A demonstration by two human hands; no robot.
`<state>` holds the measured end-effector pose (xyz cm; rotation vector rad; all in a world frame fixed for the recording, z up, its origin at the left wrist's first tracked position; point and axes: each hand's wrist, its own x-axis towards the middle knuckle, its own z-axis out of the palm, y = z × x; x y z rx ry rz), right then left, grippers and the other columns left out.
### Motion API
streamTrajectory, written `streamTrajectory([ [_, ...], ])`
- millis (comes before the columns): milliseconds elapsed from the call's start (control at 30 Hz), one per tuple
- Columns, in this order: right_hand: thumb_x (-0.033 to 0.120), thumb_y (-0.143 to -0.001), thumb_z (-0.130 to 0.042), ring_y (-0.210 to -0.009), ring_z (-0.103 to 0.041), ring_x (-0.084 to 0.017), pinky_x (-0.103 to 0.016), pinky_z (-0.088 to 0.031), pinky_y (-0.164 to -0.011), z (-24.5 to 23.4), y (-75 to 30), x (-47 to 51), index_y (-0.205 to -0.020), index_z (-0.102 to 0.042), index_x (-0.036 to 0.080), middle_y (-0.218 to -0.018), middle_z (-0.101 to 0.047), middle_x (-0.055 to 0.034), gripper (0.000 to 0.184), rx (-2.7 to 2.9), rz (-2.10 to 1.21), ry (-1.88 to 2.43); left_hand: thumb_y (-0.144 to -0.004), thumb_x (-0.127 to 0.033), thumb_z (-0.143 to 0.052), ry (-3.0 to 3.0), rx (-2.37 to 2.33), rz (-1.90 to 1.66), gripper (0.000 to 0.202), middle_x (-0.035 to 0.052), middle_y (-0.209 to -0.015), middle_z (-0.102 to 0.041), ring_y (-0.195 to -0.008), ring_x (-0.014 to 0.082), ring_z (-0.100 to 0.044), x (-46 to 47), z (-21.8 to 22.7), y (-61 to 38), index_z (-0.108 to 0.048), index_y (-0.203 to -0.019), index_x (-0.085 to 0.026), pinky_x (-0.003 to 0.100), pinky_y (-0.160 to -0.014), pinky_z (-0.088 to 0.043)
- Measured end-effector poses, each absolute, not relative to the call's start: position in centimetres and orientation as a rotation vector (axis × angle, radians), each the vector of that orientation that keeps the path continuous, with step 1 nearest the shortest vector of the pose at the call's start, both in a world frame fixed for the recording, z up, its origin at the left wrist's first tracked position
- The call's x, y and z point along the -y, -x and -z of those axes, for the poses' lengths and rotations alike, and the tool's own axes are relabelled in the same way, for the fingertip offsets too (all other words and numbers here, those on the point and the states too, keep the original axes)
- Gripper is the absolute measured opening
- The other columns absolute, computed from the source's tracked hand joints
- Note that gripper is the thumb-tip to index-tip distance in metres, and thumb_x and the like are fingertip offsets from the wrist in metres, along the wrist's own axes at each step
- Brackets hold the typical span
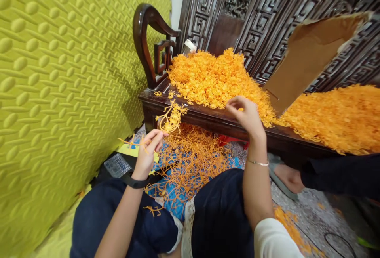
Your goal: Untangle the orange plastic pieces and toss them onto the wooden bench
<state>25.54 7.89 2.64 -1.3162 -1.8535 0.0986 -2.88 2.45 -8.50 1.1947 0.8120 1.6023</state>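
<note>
My left hand (pixel 148 151) is closed in a pinch on a branched orange plastic sprig (pixel 170 117) that rises above my fingers. My right hand (pixel 246 115) reaches to the edge of a big heap of small orange plastic pieces (pixel 213 77) on a dark carved wooden bench (pixel 208 117); its fingers are curled together at the heap, and what they grip is hidden. A second orange heap (pixel 338 117) lies further right on the bench.
A pile of bare orange stems (pixel 190 159) lies on a blue cloth on the floor between my knees. A cardboard sheet (pixel 305 58) leans between the heaps. A yellow padded wall (pixel 59 91) stands at left. Another person's sandalled foot (pixel 286 178) is at right.
</note>
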Motion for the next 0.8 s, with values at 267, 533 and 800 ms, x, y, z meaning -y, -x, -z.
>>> streamTrajectory([
  [267,0.025,-0.075,-0.053,-0.085,-0.057,-0.022,-0.041,-0.044,-0.083,4.0,-28.8,-11.9,-0.086,-0.058,0.014,-0.088,-0.062,-0.0112,0.016,1.574,0.278,1.518,-0.085,-0.034,-0.054,-1.229,-0.852,-1.539,0.021,-0.0078,-0.046,-0.03,-0.044,0.0089,-0.025,-2.2,8.8,2.8,-0.065,-0.079,-0.017,0.026,-0.049,-0.021],
  [533,0.038,-0.08,-0.059,-0.084,-0.063,-0.017,-0.032,-0.049,-0.078,1.7,-21.3,-7.2,-0.091,-0.062,0.017,-0.091,-0.066,-0.0066,0.024,1.685,-0.551,1.114,-0.086,-0.036,-0.054,-1.161,-0.782,-1.467,0.021,-0.0089,-0.046,-0.028,-0.043,0.0087,-0.021,-2.5,9.4,1.9,-0.06,-0.078,-0.017,0.025,-0.049,-0.018],
  [800,0.04,-0.083,-0.053,-0.073,-0.064,-0.012,-0.028,-0.052,-0.07,2.4,-18.3,-6.6,-0.118,-0.05,0.02,-0.103,-0.063,-0.0078,0.04,1.551,-0.99,0.899,-0.083,-0.042,-0.057,-1.212,-0.765,-1.358,0.027,-0.0085,-0.046,-0.03,-0.044,0.0087,-0.026,-2.0,9.5,0.7,-0.054,-0.07,-0.019,0.024,-0.049,-0.021],
])
